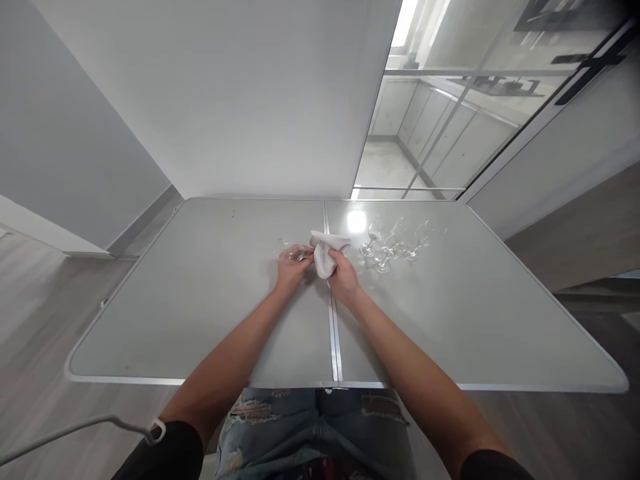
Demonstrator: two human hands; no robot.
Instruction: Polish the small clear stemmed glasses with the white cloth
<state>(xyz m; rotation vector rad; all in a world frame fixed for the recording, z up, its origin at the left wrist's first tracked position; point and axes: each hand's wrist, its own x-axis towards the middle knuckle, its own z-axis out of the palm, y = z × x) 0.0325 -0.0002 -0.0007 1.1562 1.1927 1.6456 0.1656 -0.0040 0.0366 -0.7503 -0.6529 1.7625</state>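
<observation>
Over the middle of the table, my left hand [293, 265] is closed around a clear stemmed glass [296, 253], which lies on its side in the grip with its bowl to the left. My right hand [344, 275] pinches a white cloth [327, 252], bunched against the right end of the glass. The cloth hides that end, so I cannot see how far it wraps round. To the right of my right hand, several clear stemmed glasses [383, 263] stand close together on the table.
The pale folding table [225, 320] has a metal seam [334, 333] down its middle and a metal rim. A white wall [260, 100] rises behind it, with a glass-paned door [425, 133] at the back right. A grey cable [90, 423] hangs at the lower left.
</observation>
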